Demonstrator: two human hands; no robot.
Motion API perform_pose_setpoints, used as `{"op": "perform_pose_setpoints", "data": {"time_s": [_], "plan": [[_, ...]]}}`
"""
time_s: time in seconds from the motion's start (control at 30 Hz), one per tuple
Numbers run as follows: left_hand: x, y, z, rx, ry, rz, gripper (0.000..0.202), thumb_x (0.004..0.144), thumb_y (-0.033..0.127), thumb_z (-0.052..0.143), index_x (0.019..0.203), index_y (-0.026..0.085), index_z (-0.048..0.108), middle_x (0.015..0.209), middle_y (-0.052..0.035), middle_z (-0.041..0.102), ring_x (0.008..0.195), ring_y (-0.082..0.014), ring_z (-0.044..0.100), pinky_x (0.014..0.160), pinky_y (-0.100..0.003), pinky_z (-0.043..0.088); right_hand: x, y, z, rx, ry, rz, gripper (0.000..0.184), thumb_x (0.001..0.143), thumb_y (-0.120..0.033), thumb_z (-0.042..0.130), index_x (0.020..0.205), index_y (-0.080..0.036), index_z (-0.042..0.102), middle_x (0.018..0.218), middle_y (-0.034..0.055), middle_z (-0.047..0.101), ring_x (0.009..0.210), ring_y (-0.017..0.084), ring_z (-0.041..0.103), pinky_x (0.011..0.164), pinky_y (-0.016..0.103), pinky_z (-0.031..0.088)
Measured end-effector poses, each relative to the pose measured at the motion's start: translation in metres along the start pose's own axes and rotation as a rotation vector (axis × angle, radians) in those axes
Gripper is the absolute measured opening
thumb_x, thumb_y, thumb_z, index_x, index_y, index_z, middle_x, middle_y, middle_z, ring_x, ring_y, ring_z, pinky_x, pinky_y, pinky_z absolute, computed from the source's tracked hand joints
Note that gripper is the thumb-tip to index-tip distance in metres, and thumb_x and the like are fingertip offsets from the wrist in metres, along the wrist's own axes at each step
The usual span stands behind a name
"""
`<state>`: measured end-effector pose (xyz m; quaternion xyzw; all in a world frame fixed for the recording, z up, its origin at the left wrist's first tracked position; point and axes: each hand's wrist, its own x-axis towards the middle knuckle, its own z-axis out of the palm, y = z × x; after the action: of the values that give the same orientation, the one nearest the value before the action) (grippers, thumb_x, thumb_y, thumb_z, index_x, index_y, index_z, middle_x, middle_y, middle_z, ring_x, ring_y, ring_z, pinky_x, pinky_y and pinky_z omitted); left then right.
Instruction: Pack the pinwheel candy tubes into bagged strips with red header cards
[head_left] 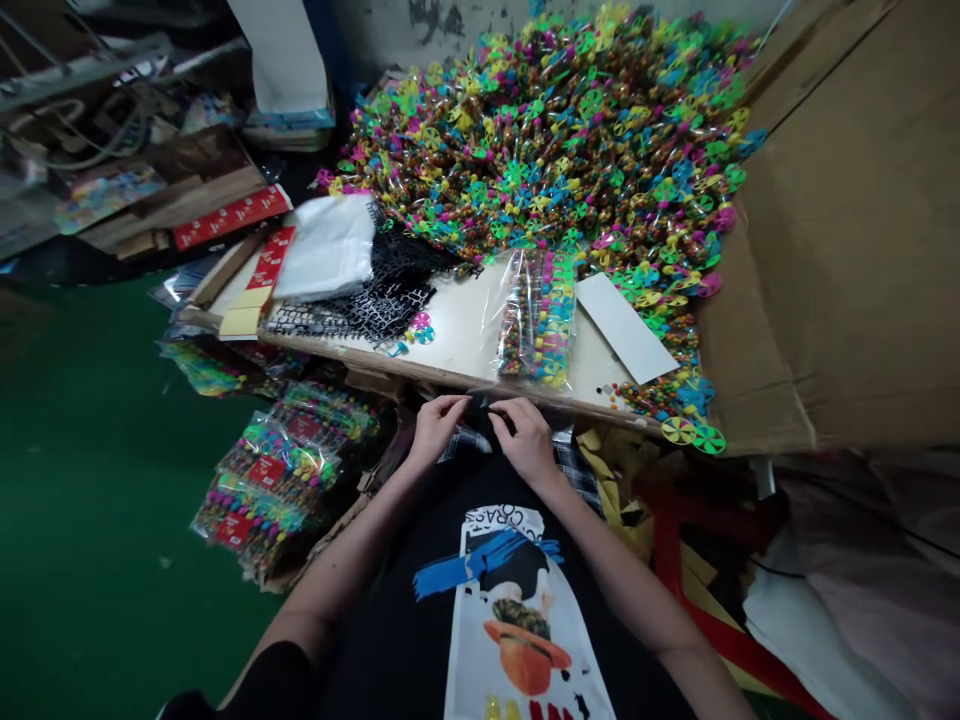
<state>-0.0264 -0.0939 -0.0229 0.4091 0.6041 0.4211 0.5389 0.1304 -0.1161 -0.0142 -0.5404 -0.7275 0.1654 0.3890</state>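
Observation:
Just below the table's front edge, my left hand [441, 428] is closed, thumb and forefinger pinched together. Facing it a short gap away, my right hand [523, 436] makes a similar pinch. Whatever lies between the fingertips is too small or too clear to make out. On the table beyond my hands lies a clear plastic bag [534, 318] filled with rows of small toys, with coloured beads and pinwheel tops. A blank white card [627, 328] lies to its right, partly over loose toys.
A big heap of the same toys [555, 130] covers the back of the table, against a cardboard box [847, 230]. Left are white plastic bags [326, 245], black netting [397, 280] and red cards [271, 258]. Packed bags [277, 460] are stacked low on the left.

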Motion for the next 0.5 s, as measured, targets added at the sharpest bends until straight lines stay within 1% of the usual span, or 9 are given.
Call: {"op": "perform_pose_setpoints", "data": {"time_s": [0.07,0.13,0.2,0.27,0.4,0.5], "plan": [[0.001,-0.003,0.001,-0.094,-0.042,-0.040,0.036,0.064,0.046,0.067,0.078,0.013,0.072,0.067,-0.0030,0.066,0.050,-0.0098,0.052,0.045,-0.021,0.040,-0.003,0.004,0.003,-0.015,-0.011,0.008,0.013,0.087,-0.019,0.051,0.087,-0.019,0.064,0.084,0.0050,0.065,0.079,0.017,0.061,0.074,0.029,0.050],[0.001,-0.005,0.003,-0.172,-0.091,-0.122,0.041,0.065,0.052,0.065,0.073,0.012,0.070,0.068,-0.0053,0.066,0.049,-0.0102,0.053,0.043,-0.021,0.038,-0.007,0.007,0.006,-0.021,-0.013,0.004,0.014,0.087,-0.018,0.051,0.087,-0.019,0.065,0.084,0.0054,0.065,0.079,0.017,0.061,0.074,0.029,0.049],[0.000,-0.005,0.003,-0.202,-0.120,-0.197,0.048,0.067,0.058,0.061,0.065,0.011,0.068,0.063,-0.0066,0.065,0.047,-0.0107,0.053,0.042,-0.021,0.037,-0.010,0.007,0.008,-0.032,-0.020,-0.012,0.014,0.087,-0.018,0.051,0.088,-0.019,0.065,0.083,0.0054,0.065,0.079,0.017,0.061,0.074,0.029,0.049],[-0.003,-0.006,0.002,-0.207,-0.127,-0.236,0.052,0.069,0.061,0.057,0.057,0.011,0.065,0.056,-0.0065,0.062,0.046,-0.0108,0.052,0.042,-0.021,0.036,-0.012,0.005,0.011,-0.057,-0.039,-0.042,0.014,0.088,-0.019,0.051,0.087,-0.019,0.065,0.082,0.0051,0.065,0.079,0.017,0.060,0.074,0.029,0.048],[-0.010,-0.007,0.000,-0.209,-0.113,-0.244,0.055,0.073,0.062,0.052,0.053,0.012,0.062,0.051,-0.0051,0.058,0.045,-0.0112,0.050,0.044,-0.022,0.037,-0.009,-0.003,0.018,-0.107,-0.113,-0.103,0.016,0.090,-0.022,0.051,0.087,-0.020,0.066,0.081,0.0051,0.064,0.078,0.018,0.058,0.073,0.029,0.047],[-0.013,-0.006,-0.001,-0.183,-0.091,-0.214,0.057,0.074,0.065,0.048,0.055,0.013,0.061,0.048,-0.0039,0.056,0.045,-0.0121,0.050,0.045,-0.023,0.038,-0.001,-0.008,0.024,-0.136,-0.173,-0.104,0.015,0.091,-0.023,0.051,0.087,-0.021,0.066,0.083,0.0054,0.064,0.079,0.018,0.058,0.073,0.029,0.046]]}}
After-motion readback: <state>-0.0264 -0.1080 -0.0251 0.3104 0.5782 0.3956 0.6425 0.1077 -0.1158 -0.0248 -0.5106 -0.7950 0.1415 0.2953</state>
